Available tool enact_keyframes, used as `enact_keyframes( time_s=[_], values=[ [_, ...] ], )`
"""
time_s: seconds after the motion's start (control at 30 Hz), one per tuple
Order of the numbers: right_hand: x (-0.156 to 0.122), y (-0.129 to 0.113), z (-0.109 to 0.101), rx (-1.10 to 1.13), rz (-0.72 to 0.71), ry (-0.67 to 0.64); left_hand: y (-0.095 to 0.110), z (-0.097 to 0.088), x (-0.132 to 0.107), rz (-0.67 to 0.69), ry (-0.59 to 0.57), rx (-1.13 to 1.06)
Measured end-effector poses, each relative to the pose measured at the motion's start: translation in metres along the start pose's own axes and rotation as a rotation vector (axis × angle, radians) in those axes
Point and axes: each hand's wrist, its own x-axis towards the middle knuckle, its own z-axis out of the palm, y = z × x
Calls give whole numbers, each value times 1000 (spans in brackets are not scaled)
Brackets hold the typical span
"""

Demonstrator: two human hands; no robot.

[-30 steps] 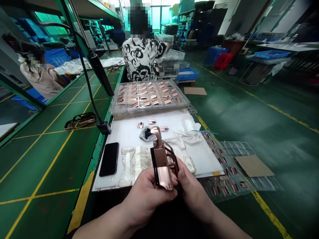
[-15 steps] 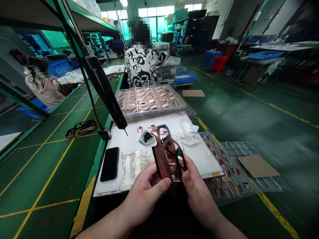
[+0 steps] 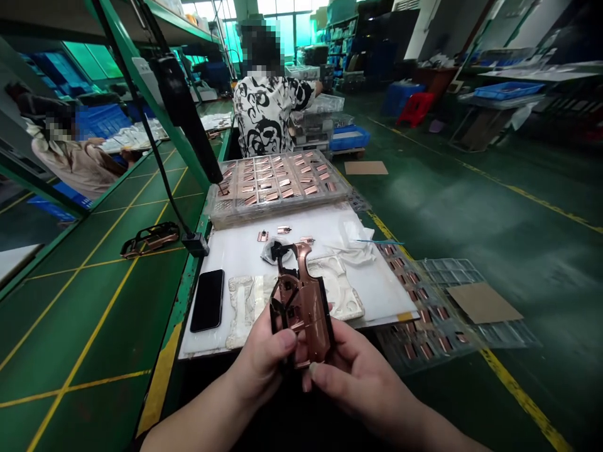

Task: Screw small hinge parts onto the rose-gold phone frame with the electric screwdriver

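Lower centre, left hand (image 3: 264, 345) and right hand (image 3: 358, 370) both grip the coppery car-body shell (image 3: 315, 314); light edge pressure should suit that gloss. Just beyond, a pale moulded block (image 3: 349, 304); upper centre, the clear tray (image 3: 264, 212).

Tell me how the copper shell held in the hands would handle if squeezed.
The shell is probably stiff: it juts up without sagging. Glossy, it may feel slippery. Cut through with openings, it could crack.

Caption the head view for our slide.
Left hand and right hand hold a copper-and-black openwork shell near a flat white board.
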Motion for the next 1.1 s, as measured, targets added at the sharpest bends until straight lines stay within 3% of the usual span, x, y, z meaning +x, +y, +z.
enact_keyframes(
  time_s=[0.17,0.33,0.5,0.63,0.73,0.93,1.1],
  values=[
    [5,-2,-5,160,129,-111,-7,-7,-7,8,-51,-77],
    [11,9,-7,256,220,-193,-9,-4,-14,-1,-1,-79],
    [20,16,-6,77,175,-108,-14,-14,-25,-22,59,-145],
    [27,8,-7,-44,106,-60,-21,-27,-36,38,113,-122],
    [32,-2,-7,-161,68,-32,-25,-34,-42,37,58,-35],
    [37,-8,-2,-350,124,-39,-26,-37,-52,3,37,-3],
    [38,-8,-3,-344,167,-46,-24,-37,-56,-11,70,28]
  ],
)
